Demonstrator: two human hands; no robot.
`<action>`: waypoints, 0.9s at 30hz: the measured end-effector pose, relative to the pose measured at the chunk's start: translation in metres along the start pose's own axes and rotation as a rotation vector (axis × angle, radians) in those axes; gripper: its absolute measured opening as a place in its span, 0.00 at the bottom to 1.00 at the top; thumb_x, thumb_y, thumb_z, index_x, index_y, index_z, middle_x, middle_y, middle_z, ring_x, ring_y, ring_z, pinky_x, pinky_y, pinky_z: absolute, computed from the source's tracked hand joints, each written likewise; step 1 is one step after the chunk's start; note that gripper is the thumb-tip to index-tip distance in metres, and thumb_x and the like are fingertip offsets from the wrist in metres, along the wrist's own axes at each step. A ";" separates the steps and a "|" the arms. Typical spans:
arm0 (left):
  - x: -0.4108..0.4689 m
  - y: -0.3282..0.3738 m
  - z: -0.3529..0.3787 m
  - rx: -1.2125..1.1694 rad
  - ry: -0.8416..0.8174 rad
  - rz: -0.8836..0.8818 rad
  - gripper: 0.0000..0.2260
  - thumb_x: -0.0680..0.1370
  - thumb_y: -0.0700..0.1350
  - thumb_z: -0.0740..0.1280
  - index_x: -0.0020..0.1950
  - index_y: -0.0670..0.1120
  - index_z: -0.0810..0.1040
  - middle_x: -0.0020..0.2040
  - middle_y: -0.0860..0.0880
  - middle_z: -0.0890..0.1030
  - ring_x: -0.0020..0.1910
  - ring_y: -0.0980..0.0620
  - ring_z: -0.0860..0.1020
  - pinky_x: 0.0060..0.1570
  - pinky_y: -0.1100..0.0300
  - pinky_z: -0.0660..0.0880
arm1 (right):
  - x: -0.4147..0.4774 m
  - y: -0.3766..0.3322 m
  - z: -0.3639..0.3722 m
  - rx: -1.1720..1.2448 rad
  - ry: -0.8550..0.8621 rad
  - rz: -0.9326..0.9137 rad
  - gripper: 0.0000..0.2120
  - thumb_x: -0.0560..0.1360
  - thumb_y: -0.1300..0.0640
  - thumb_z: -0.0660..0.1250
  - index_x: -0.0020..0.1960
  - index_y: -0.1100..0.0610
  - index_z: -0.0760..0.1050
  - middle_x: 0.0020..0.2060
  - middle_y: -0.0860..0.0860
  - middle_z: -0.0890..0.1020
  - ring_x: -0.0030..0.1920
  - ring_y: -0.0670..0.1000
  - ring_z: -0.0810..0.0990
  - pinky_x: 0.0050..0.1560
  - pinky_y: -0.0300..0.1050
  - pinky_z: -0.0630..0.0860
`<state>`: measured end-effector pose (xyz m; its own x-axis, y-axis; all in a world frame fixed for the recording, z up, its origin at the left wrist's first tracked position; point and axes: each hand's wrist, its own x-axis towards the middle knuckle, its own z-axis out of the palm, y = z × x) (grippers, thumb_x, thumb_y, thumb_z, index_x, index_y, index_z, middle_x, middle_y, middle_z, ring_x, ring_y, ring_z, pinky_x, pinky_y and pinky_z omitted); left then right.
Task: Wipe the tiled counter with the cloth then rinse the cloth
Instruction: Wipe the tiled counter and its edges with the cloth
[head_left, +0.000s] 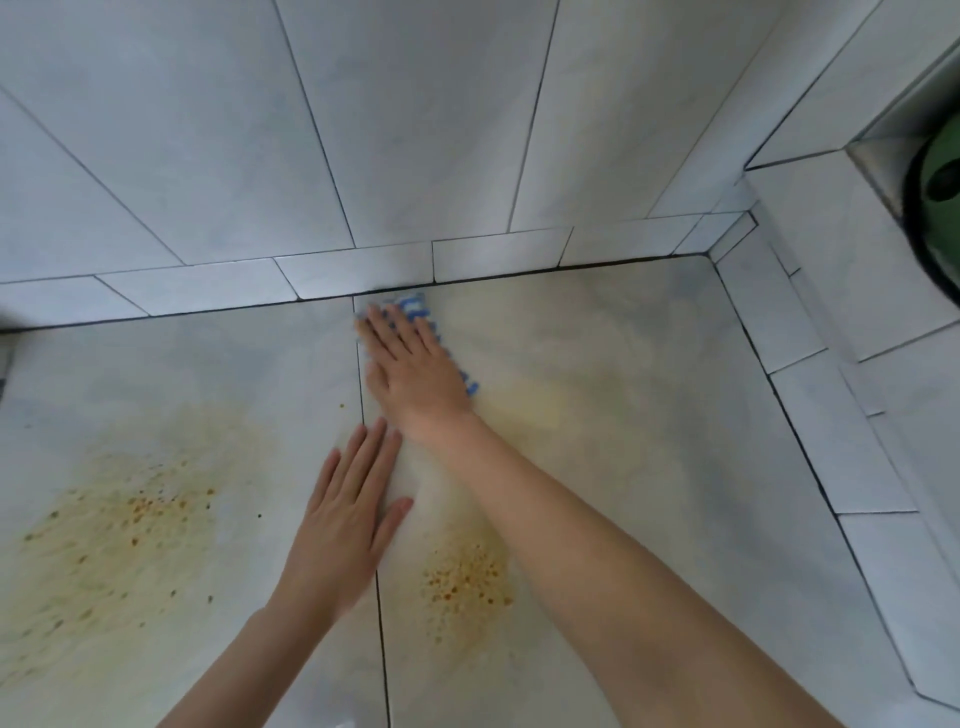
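surface (649, 415): large glossy pale grey-blue tiles, marbled look, one long dark grout joint (382, 623) running near to far. Using that joint as reference.

Nearest, left of the joint: a wide yellow-brown stain (130, 525) is spreading over the tile, grainy, with orange specks. Just right of the joint, a smaller patch (462, 577) of the same speckled orange residue is sitting beside the right forearm.

left hand (345, 525) is lying flat and palm down just left of the joint, fingers straight and released, gripping nothing, thumb reaching across to the joint.

Further along, right hand (410, 369) is lying flat just right of the joint, fingers straight, pressing down on the cloth (413, 303). Not a curled grip. Cloth is blue-and-white striped, looking soft and ribbed, mostly hidden under the palm; edges are peeking out past the fingertips and along the side of the hand away from the joint. A faint yellow smear (524, 400) is showing right of the hand.

At the joint's far end, the cloth is touching a low strip of narrow tiles (358, 273). Above that, wall tiles (415, 130) are rising, same glossy finish, thin dark joints. Far right of the joint, a round green object (940, 176) is sitting in a recess, blurred.
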<state>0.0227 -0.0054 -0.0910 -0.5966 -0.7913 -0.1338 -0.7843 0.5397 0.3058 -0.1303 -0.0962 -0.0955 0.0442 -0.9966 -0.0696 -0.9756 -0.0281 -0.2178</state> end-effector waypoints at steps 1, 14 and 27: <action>-0.001 -0.001 0.000 -0.003 -0.004 0.001 0.28 0.80 0.59 0.46 0.77 0.50 0.46 0.78 0.52 0.47 0.76 0.55 0.43 0.73 0.57 0.42 | -0.004 0.004 -0.002 -0.015 -0.027 -0.079 0.24 0.82 0.52 0.43 0.77 0.52 0.45 0.77 0.48 0.48 0.76 0.50 0.44 0.74 0.47 0.37; -0.001 0.001 0.001 -0.017 -0.006 0.007 0.28 0.81 0.58 0.45 0.77 0.48 0.45 0.78 0.51 0.45 0.76 0.53 0.43 0.73 0.55 0.42 | -0.061 0.187 -0.044 -0.003 0.148 0.874 0.25 0.81 0.54 0.38 0.77 0.59 0.47 0.76 0.57 0.51 0.76 0.58 0.47 0.75 0.52 0.44; -0.015 -0.004 -0.002 -0.009 -0.042 -0.004 0.27 0.81 0.57 0.44 0.77 0.47 0.48 0.78 0.49 0.47 0.76 0.53 0.44 0.73 0.56 0.42 | -0.119 0.088 -0.013 -0.065 0.031 -0.100 0.24 0.79 0.53 0.48 0.75 0.53 0.58 0.74 0.51 0.62 0.74 0.53 0.56 0.73 0.47 0.45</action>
<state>0.0350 0.0042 -0.0880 -0.6003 -0.7806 -0.1741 -0.7852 0.5338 0.3139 -0.2239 0.0190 -0.0936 0.1365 -0.9904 -0.0203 -0.9786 -0.1317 -0.1582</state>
